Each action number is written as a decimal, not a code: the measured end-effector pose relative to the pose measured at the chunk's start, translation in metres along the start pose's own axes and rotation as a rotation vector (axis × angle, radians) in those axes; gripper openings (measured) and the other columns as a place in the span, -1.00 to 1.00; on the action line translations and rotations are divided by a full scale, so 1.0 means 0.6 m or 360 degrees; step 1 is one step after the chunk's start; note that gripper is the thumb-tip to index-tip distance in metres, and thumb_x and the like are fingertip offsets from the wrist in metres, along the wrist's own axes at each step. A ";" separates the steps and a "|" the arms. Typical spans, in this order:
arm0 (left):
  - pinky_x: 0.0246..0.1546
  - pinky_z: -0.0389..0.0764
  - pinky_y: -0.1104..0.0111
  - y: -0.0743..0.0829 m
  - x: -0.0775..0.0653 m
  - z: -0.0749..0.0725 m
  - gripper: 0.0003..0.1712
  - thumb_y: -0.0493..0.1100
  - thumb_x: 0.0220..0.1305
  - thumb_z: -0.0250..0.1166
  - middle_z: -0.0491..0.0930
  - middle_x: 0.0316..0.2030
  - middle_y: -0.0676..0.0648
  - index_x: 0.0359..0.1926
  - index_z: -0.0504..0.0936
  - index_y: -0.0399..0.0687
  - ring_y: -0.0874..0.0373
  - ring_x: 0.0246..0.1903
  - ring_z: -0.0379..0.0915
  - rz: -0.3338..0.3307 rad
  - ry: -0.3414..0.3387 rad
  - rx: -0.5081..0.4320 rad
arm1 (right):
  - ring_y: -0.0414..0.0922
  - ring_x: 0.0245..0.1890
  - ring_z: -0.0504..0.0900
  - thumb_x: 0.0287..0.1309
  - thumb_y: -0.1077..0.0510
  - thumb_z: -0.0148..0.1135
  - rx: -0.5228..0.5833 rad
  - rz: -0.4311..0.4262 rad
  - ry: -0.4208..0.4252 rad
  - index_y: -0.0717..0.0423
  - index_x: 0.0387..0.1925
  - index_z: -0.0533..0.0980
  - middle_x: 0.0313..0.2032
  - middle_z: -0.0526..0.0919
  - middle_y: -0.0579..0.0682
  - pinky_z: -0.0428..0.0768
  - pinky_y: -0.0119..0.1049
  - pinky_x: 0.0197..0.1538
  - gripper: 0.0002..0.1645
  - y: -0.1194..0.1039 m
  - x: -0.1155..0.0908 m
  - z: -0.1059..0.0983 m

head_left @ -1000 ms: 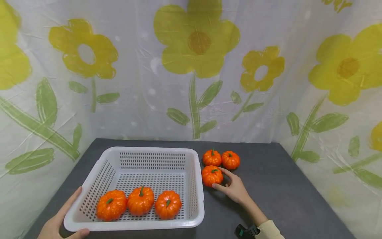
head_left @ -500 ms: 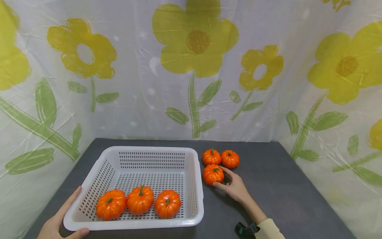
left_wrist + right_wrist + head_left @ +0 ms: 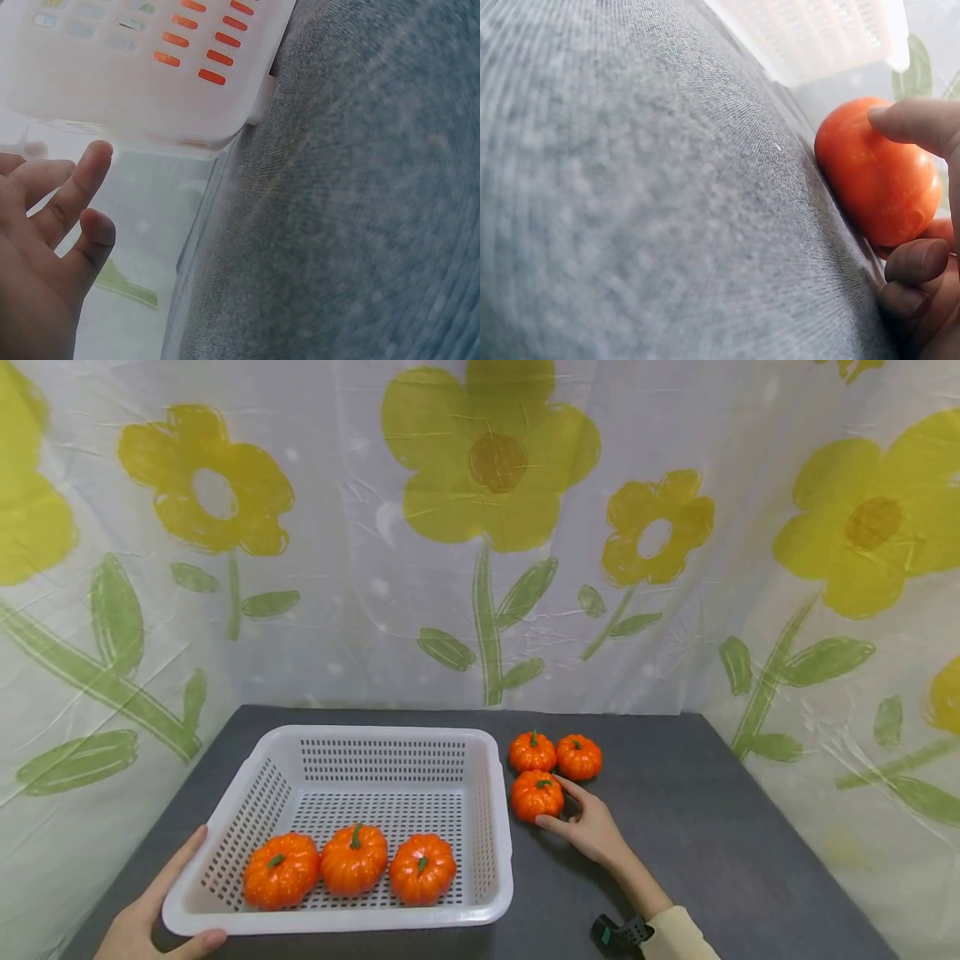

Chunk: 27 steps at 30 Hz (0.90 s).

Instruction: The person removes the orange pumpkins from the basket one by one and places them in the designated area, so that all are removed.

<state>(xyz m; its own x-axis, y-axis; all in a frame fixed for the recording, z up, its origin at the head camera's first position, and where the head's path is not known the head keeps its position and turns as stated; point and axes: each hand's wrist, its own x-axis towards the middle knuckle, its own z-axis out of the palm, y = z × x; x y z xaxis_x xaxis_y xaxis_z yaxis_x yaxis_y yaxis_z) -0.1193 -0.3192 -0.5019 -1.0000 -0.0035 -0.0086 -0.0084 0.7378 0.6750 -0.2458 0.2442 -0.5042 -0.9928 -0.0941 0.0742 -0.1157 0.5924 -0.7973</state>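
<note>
My right hand holds a small orange toy pumpkin between thumb and fingers. The right wrist view has that pumpkin low against the dark surface, the thumb pressed on its side. Two similar pumpkins, one with an upright green stem and one to its right, lie just behind it. At the left, my left hand rests against the front left corner of a white perforated basket, fingers extended along its side. Inside stand three pumpkins in a row: left, middle, right.
A dark grey cloth-covered table extends to the right of the basket. White curtains printed with yellow flowers enclose the back and both sides. A black wristband sits on the right wrist.
The front pumpkin beside the basket has shifted very slightly right along with my right hand's grip. My left hand and the basket have stayed in place.
</note>
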 end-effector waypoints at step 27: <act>0.13 0.57 0.26 -0.011 -0.012 0.016 0.30 -0.06 0.19 0.59 0.25 0.47 0.41 0.73 -0.07 0.32 0.80 0.00 0.15 0.0171 0.0271 -0.0075 | -0.32 -0.82 0.10 0.20 0.06 0.57 0.0183 -0.0216 0.0220 0.08 0.49 0.46 -0.43 0.71 -0.03 0.23 -0.40 -0.63 -0.14 -0.049 0.004 -0.051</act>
<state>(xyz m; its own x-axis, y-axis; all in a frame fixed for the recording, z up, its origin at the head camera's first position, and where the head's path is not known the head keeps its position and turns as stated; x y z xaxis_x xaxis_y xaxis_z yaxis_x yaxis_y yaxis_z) -0.1118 -0.3178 -0.5132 -0.9813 -0.0435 0.1874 0.1021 0.7078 0.6990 -0.2458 0.2507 -0.4623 -0.9640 -0.0516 0.2608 -0.2524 0.4858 -0.8369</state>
